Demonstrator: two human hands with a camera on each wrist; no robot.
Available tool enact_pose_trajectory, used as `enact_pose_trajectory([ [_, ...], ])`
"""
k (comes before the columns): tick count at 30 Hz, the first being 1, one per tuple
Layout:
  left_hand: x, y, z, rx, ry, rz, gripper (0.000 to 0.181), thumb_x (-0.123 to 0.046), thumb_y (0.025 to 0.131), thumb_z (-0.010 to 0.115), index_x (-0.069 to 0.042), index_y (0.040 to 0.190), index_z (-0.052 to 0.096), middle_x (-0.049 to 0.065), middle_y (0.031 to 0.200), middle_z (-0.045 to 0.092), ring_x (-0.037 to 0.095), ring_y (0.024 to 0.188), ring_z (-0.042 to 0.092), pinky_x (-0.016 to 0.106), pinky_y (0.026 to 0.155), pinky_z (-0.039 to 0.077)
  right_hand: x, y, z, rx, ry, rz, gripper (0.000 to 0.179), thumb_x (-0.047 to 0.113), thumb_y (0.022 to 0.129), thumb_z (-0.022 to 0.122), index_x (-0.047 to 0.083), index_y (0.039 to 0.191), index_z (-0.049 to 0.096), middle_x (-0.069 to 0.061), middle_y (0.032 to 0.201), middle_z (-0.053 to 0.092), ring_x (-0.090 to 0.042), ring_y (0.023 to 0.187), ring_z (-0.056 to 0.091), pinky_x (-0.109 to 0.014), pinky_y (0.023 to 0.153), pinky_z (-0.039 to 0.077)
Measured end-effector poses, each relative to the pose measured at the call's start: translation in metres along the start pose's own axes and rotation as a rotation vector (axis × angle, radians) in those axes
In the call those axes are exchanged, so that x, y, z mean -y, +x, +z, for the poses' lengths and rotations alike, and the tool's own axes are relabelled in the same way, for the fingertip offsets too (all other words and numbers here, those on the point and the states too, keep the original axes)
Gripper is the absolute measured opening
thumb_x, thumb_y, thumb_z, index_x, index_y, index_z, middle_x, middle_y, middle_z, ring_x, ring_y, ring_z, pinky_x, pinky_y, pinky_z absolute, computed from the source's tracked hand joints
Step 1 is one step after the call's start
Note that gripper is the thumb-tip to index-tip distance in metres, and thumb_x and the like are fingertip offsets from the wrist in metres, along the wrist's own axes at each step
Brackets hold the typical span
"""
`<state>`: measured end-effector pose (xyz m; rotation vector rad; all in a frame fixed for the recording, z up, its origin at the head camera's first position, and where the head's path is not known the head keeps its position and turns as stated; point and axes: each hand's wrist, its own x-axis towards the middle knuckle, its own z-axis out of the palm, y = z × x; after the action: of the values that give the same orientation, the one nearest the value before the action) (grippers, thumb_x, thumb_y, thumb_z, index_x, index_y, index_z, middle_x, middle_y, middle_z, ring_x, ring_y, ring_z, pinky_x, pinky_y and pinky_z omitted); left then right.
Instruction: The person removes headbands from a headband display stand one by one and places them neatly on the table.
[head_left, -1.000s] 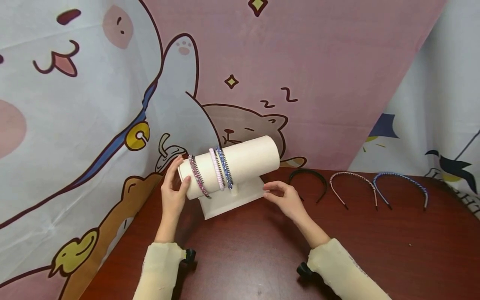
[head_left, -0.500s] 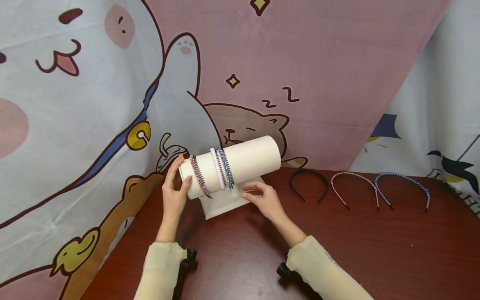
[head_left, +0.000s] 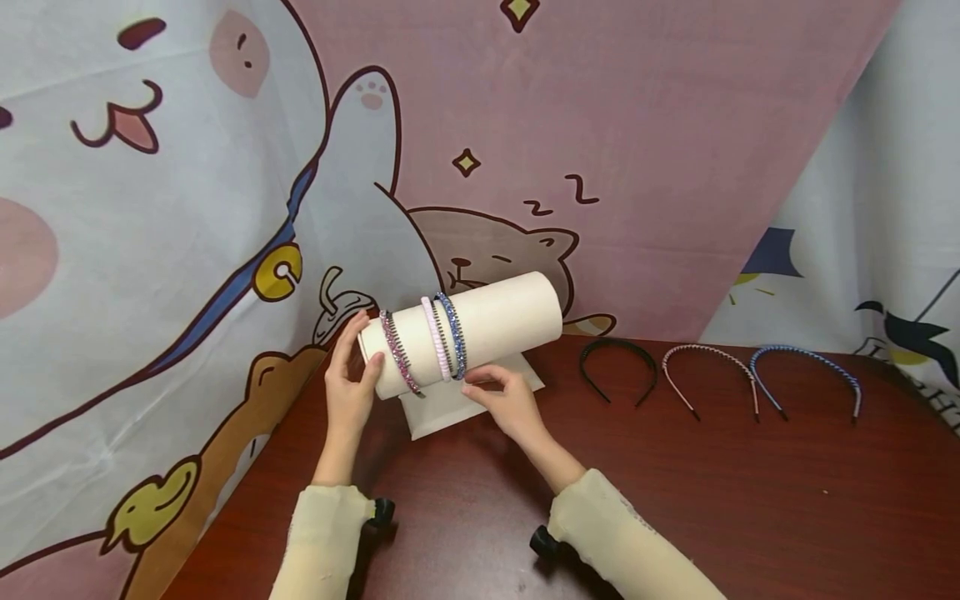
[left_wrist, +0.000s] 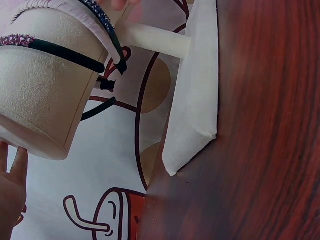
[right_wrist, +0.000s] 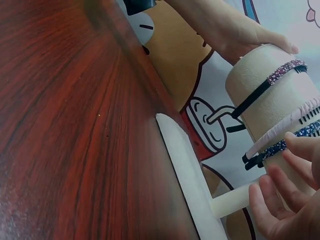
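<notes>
A cream cylindrical headband stand [head_left: 510, 312] on a pale base carries three toothed headbands: a pink-purple glitter headband [head_left: 397, 352], a pale pink headband [head_left: 433, 337] and a blue glitter headband [head_left: 455, 333]. At the cylinder's left end, my left hand [head_left: 348, 396] holds it, thumb in front; the left wrist view has its fingers [left_wrist: 20, 167] against that end. My right hand [head_left: 513, 408] is at the lower end of the blue headband, under the cylinder. In the right wrist view its thumb lies over this band and the other fingers are behind and below, apparently pinching it.
On the dark red wooden table [head_left: 750, 500], three more headbands lie in a row at right: black [head_left: 617, 343], pink-and-white [head_left: 705, 350] and blue [head_left: 802, 352]. A cartoon-printed cloth [head_left: 637, 108] hangs behind the table and along its left side.
My right hand has moved left from the base's right edge to the blue glitter headband, whose middle now bows slightly away from the pale pink one. The left hand has stayed put.
</notes>
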<state>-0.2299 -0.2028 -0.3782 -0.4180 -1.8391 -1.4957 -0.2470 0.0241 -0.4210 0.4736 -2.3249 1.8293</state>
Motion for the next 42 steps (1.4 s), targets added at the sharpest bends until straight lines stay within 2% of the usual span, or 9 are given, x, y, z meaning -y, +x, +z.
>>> enact_pose_trajectory([
  [4,-0.001,0.001,0.0,0.0,0.011,0.005,0.05,0.009,0.087,0.062,0.01,0.136,0.053,0.026,0.149,0.047,0.007,0.138,0.047,0.013,0.11,0.038,0.002,0.0,0.004,-0.026,-0.004,0.005,0.016,0.014,0.085,0.077,0.008,0.1,0.077,-0.01,0.101,0.077,-0.026,0.1,0.07,-0.039,0.091,0.057],
  [8,-0.001,0.001,0.0,-0.002,0.017,0.01,0.05,0.009,0.086,0.061,0.01,0.136,0.052,0.028,0.149,0.047,0.007,0.138,0.047,0.012,0.11,0.038,0.004,0.001,0.01,-0.084,-0.01,0.007,0.016,0.02,0.083,0.079,0.01,0.095,0.078,-0.007,0.098,0.077,-0.023,0.095,0.071,-0.03,0.082,0.059],
  [12,0.0,0.001,0.0,-0.005,0.012,0.005,0.05,0.009,0.087,0.061,0.009,0.136,0.053,0.029,0.148,0.046,0.006,0.136,0.048,0.013,0.109,0.039,0.003,0.001,0.017,-0.166,-0.046,-0.063,0.018,0.025,0.082,0.081,0.009,0.09,0.079,-0.006,0.092,0.078,-0.019,0.084,0.074,-0.024,0.072,0.059],
  [17,0.0,-0.001,0.0,-0.007,0.01,-0.003,0.05,0.008,0.087,0.061,0.008,0.136,0.053,0.025,0.149,0.047,0.005,0.136,0.048,0.013,0.109,0.04,-0.002,-0.001,0.022,-0.24,-0.107,-0.186,0.014,0.023,0.083,0.08,0.009,0.087,0.078,-0.004,0.085,0.077,-0.016,0.074,0.073,-0.027,0.067,0.06],
  [21,0.0,-0.001,0.001,-0.004,0.009,0.008,0.049,0.008,0.087,0.061,0.009,0.136,0.053,0.026,0.149,0.047,0.005,0.137,0.047,0.013,0.11,0.038,-0.003,-0.003,0.02,-0.25,-0.101,-0.216,0.009,0.018,0.085,0.078,0.009,0.087,0.076,-0.004,0.086,0.077,-0.016,0.076,0.073,-0.028,0.069,0.061],
  [30,-0.002,0.0,0.002,-0.002,0.003,0.01,0.05,0.009,0.087,0.061,0.008,0.136,0.053,0.03,0.148,0.046,0.006,0.136,0.048,0.012,0.108,0.04,-0.004,-0.003,0.01,-0.236,-0.051,-0.204,0.007,0.011,0.086,0.071,0.007,0.09,0.069,-0.006,0.086,0.075,-0.02,0.082,0.073,-0.031,0.071,0.062],
  [34,-0.002,0.0,0.002,0.0,0.005,0.005,0.051,0.01,0.086,0.061,0.008,0.136,0.053,0.027,0.149,0.047,0.007,0.136,0.048,0.013,0.108,0.04,-0.007,-0.002,0.004,-0.256,-0.036,-0.203,0.007,0.007,0.086,0.07,0.008,0.091,0.067,-0.006,0.087,0.074,-0.02,0.082,0.072,-0.029,0.071,0.061],
  [42,-0.002,-0.001,0.0,-0.004,0.011,0.001,0.051,0.009,0.087,0.062,0.007,0.137,0.054,0.023,0.149,0.048,0.009,0.138,0.047,0.013,0.109,0.039,-0.007,-0.004,-0.008,-0.272,-0.041,-0.199,0.013,0.007,0.087,0.071,0.007,0.097,0.063,-0.009,0.088,0.071,-0.021,0.083,0.07,-0.033,0.071,0.06],
])
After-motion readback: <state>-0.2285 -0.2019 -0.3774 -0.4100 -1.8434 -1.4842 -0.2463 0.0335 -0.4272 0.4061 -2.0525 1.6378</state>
